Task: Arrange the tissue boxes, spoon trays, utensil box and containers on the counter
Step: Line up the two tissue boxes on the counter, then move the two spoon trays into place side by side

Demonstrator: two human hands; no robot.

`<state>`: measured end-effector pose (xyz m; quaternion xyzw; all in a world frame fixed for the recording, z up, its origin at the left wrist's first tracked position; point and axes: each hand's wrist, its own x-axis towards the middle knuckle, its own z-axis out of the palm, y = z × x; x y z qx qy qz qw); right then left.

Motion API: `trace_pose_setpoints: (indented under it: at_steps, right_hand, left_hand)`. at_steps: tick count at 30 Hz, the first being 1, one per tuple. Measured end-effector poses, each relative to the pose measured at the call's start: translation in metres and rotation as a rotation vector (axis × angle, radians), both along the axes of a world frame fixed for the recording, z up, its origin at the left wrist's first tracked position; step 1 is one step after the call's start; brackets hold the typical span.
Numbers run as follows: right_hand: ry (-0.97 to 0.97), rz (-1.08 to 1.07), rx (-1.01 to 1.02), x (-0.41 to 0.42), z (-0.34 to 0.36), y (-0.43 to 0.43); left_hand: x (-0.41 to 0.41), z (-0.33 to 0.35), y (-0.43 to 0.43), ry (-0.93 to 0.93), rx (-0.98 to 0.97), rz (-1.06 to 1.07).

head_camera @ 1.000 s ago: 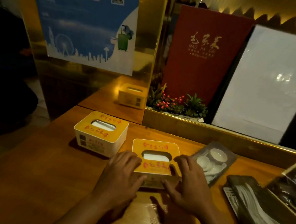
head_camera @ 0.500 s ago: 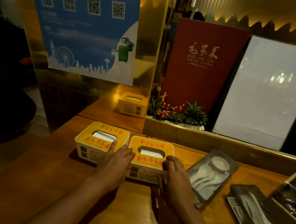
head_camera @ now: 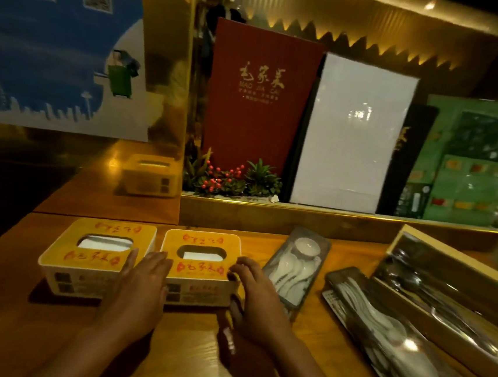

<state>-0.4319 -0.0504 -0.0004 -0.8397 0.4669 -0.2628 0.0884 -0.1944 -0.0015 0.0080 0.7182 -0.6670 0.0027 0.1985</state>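
- The wooden counter carries everything: 2 yellow-topped tissue boxes at the left, then 2 spoon trays, then the utensil box at the far right.
- The utensil box and the nearer spoon tray lie slanted, well out of line with the tissue boxes; they look like later work.
- The right tissue box is the step in hand. It sits just beside the left tissue box, fronts nearly level, with a thin gap between.
- The smaller spoon tray sits close on its right, so any push should go leftward, not toward it.
- The left hand lies flat, fingers spread, across the 2 boxes' near corners, gripping nothing.
- The right hand has its fingers curled loosely over the box's right near corner, pressing rather than clasping; even pressure from both sides should square it.
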Motion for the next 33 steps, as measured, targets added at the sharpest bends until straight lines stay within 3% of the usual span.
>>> trace_pose_setpoints:
  at_steps: [3,6,9,16,21,24,33]
  right_hand:
    - [-0.053,-0.306,-0.047,-0.038,-0.007,-0.001]
    - [0.086,-0.506,0.066,-0.071,-0.014,-0.008]
    - [0.152,-0.421,0.195,-0.086,-0.022,-0.005]
    - [0.096,-0.23,0.183,-0.112,-0.028,0.007]
    - [0.015,-0.039,0.204,-0.147,-0.032,0.019]
    - [-0.076,0.066,0.228,-0.156,-0.032,0.019]
    - [-0.204,0.142,0.367,-0.166,-0.035,0.007]
  left_hand:
    - [-0.016,0.002,0.005,0.032,-0.03,-0.031]
    - [-0.041,-0.004,0.013,0.101,-0.074,-0.123]
    - [-0.069,-0.014,0.021,0.199,-0.1,-0.173]
    - [-0.12,-0.035,0.03,0.384,-0.116,-0.191]
    - [-0.174,-0.049,0.028,0.802,0.166,0.006]
    - [-0.207,-0.053,0.027,1.024,0.138,-0.007]
    - [-0.257,-0.051,0.016,0.982,-0.087,0.233]
